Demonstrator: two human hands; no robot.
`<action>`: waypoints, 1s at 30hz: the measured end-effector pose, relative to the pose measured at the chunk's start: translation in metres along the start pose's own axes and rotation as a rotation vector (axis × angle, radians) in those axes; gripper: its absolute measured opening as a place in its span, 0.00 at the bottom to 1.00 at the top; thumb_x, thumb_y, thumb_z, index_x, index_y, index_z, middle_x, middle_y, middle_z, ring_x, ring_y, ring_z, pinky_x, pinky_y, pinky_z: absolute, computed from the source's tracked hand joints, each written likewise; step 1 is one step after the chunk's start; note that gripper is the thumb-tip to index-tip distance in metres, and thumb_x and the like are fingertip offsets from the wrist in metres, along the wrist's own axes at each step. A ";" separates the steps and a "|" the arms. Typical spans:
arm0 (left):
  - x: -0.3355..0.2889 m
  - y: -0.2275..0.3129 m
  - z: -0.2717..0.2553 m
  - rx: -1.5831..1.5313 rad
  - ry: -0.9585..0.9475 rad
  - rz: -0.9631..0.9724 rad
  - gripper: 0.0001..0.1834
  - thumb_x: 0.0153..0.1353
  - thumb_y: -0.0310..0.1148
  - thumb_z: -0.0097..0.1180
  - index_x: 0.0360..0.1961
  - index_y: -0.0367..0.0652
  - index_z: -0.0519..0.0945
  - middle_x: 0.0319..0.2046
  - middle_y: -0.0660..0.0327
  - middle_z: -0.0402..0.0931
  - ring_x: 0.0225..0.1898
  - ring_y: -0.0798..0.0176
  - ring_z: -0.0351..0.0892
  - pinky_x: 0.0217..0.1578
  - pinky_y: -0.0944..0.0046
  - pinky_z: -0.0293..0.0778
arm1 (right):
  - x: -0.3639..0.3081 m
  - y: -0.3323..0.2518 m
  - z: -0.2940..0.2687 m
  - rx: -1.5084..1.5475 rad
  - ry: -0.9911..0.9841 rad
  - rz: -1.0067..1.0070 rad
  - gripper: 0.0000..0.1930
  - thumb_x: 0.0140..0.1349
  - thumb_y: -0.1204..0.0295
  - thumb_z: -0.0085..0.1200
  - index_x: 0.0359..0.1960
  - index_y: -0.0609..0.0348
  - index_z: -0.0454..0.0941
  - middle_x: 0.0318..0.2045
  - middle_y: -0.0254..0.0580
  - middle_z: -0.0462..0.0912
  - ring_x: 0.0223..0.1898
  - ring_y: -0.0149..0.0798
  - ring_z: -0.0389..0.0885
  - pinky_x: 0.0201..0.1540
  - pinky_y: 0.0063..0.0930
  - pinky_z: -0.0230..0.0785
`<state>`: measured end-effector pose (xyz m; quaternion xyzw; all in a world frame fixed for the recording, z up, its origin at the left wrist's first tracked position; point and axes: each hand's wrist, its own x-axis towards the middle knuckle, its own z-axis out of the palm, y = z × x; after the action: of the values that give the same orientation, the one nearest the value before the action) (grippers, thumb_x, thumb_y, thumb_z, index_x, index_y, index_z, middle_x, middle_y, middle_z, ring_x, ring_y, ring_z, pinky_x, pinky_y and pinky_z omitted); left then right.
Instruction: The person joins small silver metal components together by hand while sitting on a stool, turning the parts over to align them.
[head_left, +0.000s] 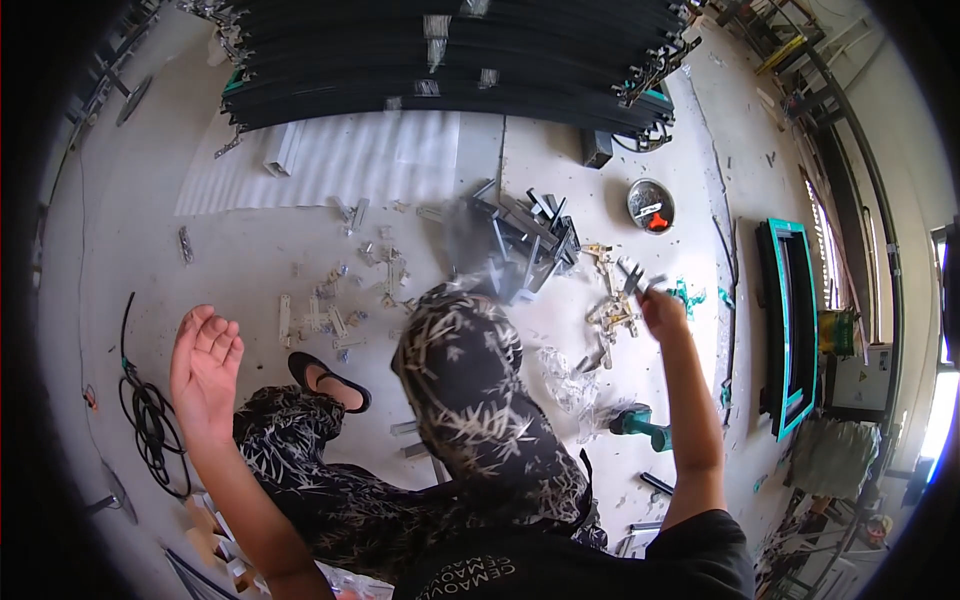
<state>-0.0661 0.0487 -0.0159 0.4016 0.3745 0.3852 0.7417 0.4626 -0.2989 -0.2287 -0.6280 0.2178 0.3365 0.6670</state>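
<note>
My left hand (pixel 208 372) is raised over the floor on the left, palm showing, fingers loosely bent and holding nothing. On the right, my right hand (pixel 663 314) is closed around a small dark-grey metal piece (pixel 634 278) that sticks out past the fingers; its exact kind is too small to make out. Below that hand lie several cream-coloured metal fittings (pixel 612 318) in a loose heap. A pile of short dark-grey profile pieces (pixel 540 238) sits ahead of my knee, partly blurred. Pale brackets and small fittings (pixel 325 316) are scattered between my left hand and the knee.
A stack of long black profiles (pixel 440 75) spans the far side. A round metal bowl (pixel 637 212) holds something orange-red. Near my right arm lie a green power tool (pixel 632 420) and clear plastic bags (pixel 565 382). A coiled black cable (pixel 153 425) lies left; a green-edged frame (pixel 806 330) stands right.
</note>
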 end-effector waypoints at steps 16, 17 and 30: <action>0.015 -0.010 0.072 0.478 0.060 0.021 0.16 0.69 0.39 0.42 0.46 0.36 0.72 0.33 0.56 0.77 0.41 0.61 0.77 0.48 0.63 0.67 | 0.072 0.219 -0.008 -0.001 -0.193 0.247 0.12 0.66 0.75 0.49 0.49 0.66 0.72 0.37 0.46 0.79 0.36 0.39 0.81 0.37 0.23 0.78; 0.016 -0.011 0.078 0.481 0.060 0.018 0.16 0.69 0.39 0.42 0.46 0.36 0.72 0.33 0.56 0.77 0.41 0.61 0.77 0.48 0.63 0.67 | 0.076 0.222 -0.007 0.023 -0.214 0.231 0.13 0.65 0.76 0.50 0.50 0.67 0.72 0.37 0.46 0.79 0.37 0.40 0.81 0.39 0.24 0.79; 0.009 0.032 0.074 0.570 -0.003 0.105 0.16 0.69 0.35 0.37 0.45 0.33 0.72 0.31 0.55 0.78 0.37 0.61 0.79 0.47 0.60 0.70 | 0.111 0.190 -0.033 -0.833 -0.004 -0.118 0.14 0.52 0.71 0.59 0.40 0.64 0.81 0.27 0.40 0.82 0.24 0.31 0.79 0.23 0.24 0.73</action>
<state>-0.0067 0.0460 0.0401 0.6134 0.4451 0.3018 0.5784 0.4052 -0.3152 -0.4433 -0.8548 0.0255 0.3582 0.3746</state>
